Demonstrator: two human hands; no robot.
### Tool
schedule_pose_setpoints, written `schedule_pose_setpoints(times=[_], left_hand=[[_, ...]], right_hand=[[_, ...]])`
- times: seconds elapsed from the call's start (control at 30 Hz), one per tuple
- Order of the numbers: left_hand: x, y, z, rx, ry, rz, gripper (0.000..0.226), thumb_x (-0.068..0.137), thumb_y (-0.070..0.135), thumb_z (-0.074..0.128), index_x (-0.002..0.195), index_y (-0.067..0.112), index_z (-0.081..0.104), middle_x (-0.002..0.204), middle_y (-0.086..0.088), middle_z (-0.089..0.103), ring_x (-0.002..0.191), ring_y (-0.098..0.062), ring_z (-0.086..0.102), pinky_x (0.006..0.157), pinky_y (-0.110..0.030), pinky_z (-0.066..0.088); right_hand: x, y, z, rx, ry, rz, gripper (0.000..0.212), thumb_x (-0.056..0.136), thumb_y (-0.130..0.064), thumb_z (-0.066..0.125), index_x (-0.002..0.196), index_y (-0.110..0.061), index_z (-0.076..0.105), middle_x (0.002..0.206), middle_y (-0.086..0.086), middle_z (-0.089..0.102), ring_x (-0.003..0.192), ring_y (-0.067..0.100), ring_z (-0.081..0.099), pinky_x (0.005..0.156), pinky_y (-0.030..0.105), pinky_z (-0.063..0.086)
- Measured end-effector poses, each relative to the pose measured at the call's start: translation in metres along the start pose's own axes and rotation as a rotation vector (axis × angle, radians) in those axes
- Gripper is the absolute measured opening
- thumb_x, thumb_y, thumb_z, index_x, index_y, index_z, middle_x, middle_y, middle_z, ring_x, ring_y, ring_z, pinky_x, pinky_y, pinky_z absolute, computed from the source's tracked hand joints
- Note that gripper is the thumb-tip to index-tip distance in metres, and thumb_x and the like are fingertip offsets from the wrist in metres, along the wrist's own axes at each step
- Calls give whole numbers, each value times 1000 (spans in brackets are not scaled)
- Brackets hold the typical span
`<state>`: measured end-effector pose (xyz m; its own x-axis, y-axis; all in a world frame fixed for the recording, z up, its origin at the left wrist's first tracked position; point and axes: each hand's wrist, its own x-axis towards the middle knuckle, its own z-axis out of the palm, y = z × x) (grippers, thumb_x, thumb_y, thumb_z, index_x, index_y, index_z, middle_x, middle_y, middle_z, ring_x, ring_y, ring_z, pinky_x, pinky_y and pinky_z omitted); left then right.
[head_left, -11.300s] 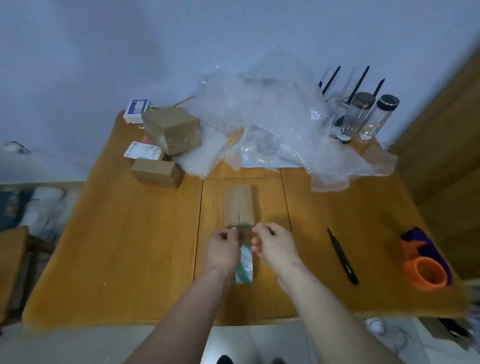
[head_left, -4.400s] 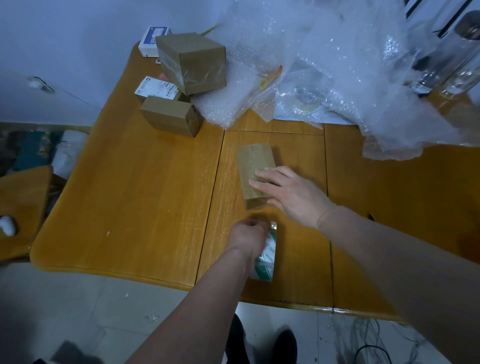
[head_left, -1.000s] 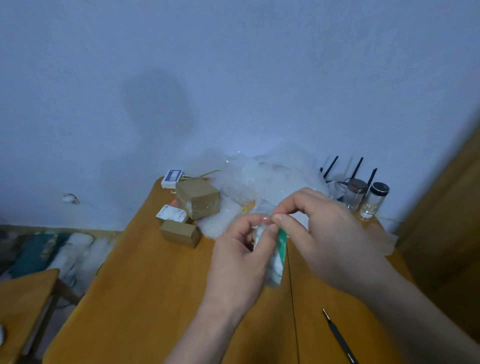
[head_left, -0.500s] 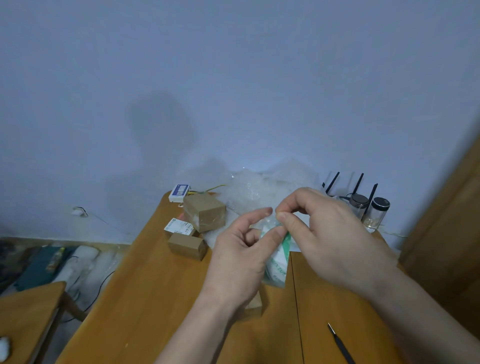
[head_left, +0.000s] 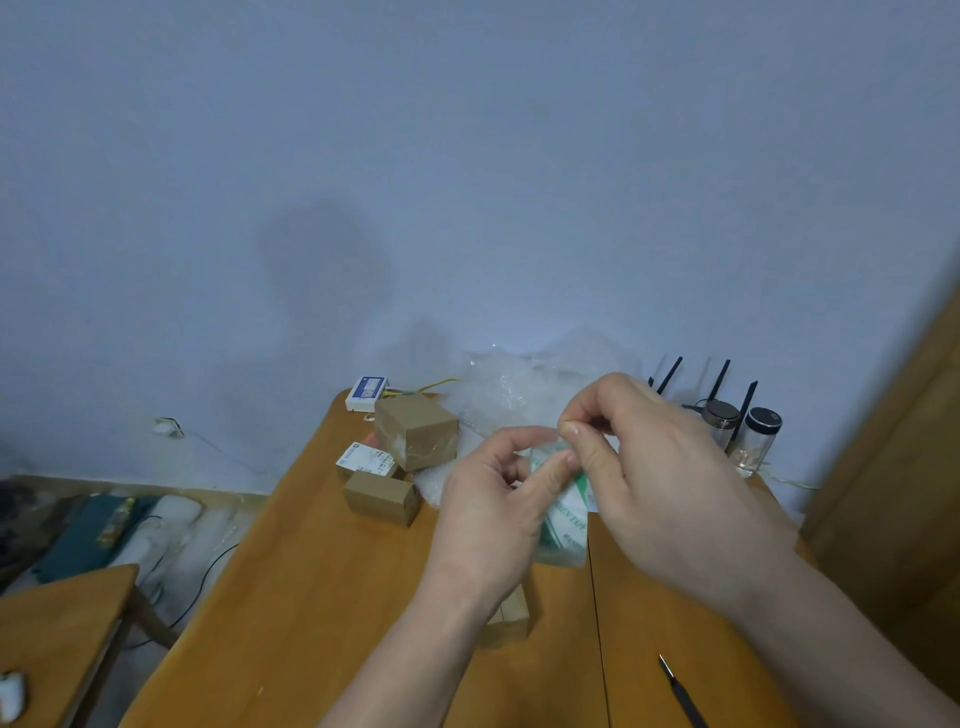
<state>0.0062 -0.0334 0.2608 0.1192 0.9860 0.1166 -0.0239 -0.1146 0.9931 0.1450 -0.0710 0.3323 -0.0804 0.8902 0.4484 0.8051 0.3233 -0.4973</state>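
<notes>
I hold a small clear plastic packet with green and white print (head_left: 567, 519) up in front of me, above the wooden table (head_left: 311, 597). My left hand (head_left: 498, 509) pinches its top edge between thumb and forefinger. My right hand (head_left: 649, 478) pinches the same top edge from the right, fingers curled. A small brown cardboard box (head_left: 511, 616) lies on the table beneath my left wrist, mostly hidden.
Two brown boxes (head_left: 418, 436) (head_left: 381, 498) and two white labelled boxes (head_left: 368, 391) (head_left: 363, 460) sit at the back left. Bubble wrap (head_left: 514, 395) is piled at the back. Two glass jars (head_left: 756, 439) stand back right. A black craft knife (head_left: 683, 693) lies at the front right.
The camera has tilted up from the table since the earliest frames. My hands lifted the packet off the table; in the last second they stay pinched on its top edge, drifting slightly right.
</notes>
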Motion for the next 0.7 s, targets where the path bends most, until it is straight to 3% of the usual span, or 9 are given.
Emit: schedule_pose_setpoints(times=[0.1, 0.17, 0.23, 0.3, 0.37, 0.47, 0.53, 0.63, 0.7], left_hand=[[-5, 0, 0, -78, -50, 13, 24, 86, 39, 83, 108, 28, 81, 90, -33, 73, 73, -43, 70, 70, -44, 55], [-10, 1, -1, -127, -73, 45, 17, 86, 34, 83, 102, 26, 84, 95, -25, 79, 80, -29, 74, 76, -43, 59], [-13, 2, -2, -129, -80, 89, 20, 83, 36, 76, 96, 24, 85, 91, -3, 85, 85, -13, 77, 80, -27, 62], [-14, 4, -2, -95, -75, 124, 28, 82, 40, 71, 96, 20, 85, 93, 1, 85, 90, -13, 79, 84, -26, 63], [-14, 8, -3, -65, -67, 155, 29, 82, 42, 71, 96, 20, 85, 90, 2, 85, 89, -15, 78, 84, -27, 63], [-12, 13, -4, -15, -61, 214, 19, 80, 41, 72, 91, 31, 84, 87, 12, 84, 88, -5, 77, 85, -23, 61], [-12, 14, -4, 28, -58, 257, 17, 81, 42, 72, 92, 34, 83, 89, 16, 85, 92, -5, 78, 88, -24, 62], [-15, 14, -3, 84, -46, 310, 19, 84, 44, 71, 94, 34, 84, 90, 18, 84, 92, -6, 78, 85, -23, 60], [-17, 14, -2, 108, -41, 334, 16, 88, 42, 71, 94, 34, 84, 89, 19, 83, 92, -7, 78, 83, -21, 59]], right_hand=[[-1, 1, -5, 78, -16, 52, 9, 98, -31, 53, 92, -32, 60, 88, -16, 64, 92, 1, 58, 75, 13, 46], [-1, 3, -11, 133, -58, 95, 10, 97, -34, 56, 89, -34, 61, 81, -23, 65, 85, -5, 59, 69, 7, 43], [0, 3, -18, 203, -112, 153, 11, 95, -38, 58, 87, -34, 64, 77, -30, 64, 74, -9, 60, 63, 4, 42], [2, 2, -25, 272, -165, 186, 13, 94, -41, 61, 86, -33, 67, 79, -25, 68, 74, -8, 62, 64, 4, 43], [2, 1, -31, 310, -199, 201, 17, 92, -44, 62, 83, -31, 70, 80, -17, 71, 69, -4, 62, 61, 11, 46], [4, -4, -38, 324, -226, 233, 25, 88, -51, 62, 80, -29, 72, 71, 3, 69, 56, 5, 53, 55, 24, 45], [5, -7, -41, 336, -239, 247, 31, 87, -54, 61, 80, -27, 72, 78, 12, 70, 58, 8, 53, 61, 30, 49], [3, -12, -42, 351, -250, 263, 33, 88, -53, 61, 80, -22, 72, 85, 16, 71, 70, 28, 62, 73, 46, 54], [3, -13, -41, 349, -250, 277, 34, 87, -54, 62, 79, -22, 71, 82, 18, 70, 66, 29, 60, 68, 44, 53]])
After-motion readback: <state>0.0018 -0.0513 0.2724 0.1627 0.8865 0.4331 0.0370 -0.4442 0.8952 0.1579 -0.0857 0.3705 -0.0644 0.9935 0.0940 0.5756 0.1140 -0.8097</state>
